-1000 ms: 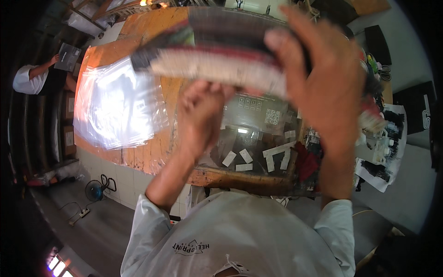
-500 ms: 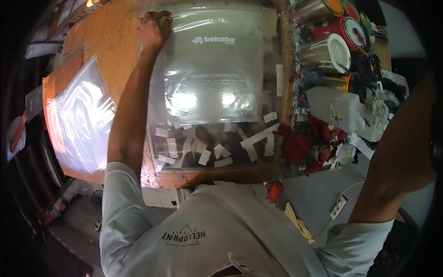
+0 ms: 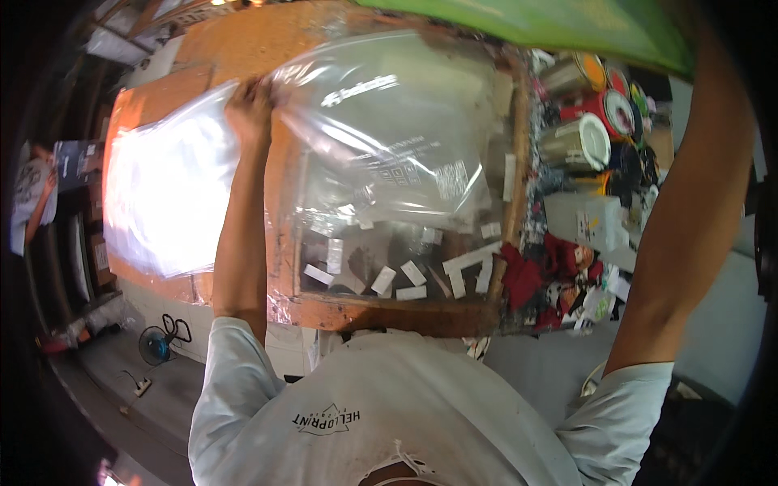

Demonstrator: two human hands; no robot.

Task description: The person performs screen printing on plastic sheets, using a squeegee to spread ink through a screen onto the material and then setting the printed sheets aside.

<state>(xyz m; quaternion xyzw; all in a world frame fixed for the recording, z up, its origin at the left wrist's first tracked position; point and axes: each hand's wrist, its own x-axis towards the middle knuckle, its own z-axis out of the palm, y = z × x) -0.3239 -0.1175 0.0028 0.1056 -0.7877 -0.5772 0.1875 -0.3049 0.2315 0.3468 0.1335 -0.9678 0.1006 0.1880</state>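
My left hand (image 3: 253,105) is closed on the upper left part of a clear plastic bag (image 3: 429,121) with white print. The bag is lifted and creased on that side, while its right part lies over the taped board (image 3: 365,267). Beneath my left forearm and to its left, a pile of shiny clear plastic bags (image 3: 170,194) rests on the wooden table. My right arm reaches up along the right side; its hand is out of view. A green sheet-like panel (image 3: 559,20) slants across the top right, near that arm.
Opened paint cans (image 3: 585,142) crowd the table's right side, beside a grey box (image 3: 583,220) and red rags (image 3: 527,271). A small fan (image 3: 154,346) stands on the floor at lower left. Another person (image 3: 36,194) is at the far left, holding a dark flat thing.
The printed bag, flat before, is now pulled up and leftward at its left side by my left hand. The green panel has come into view at the top right.
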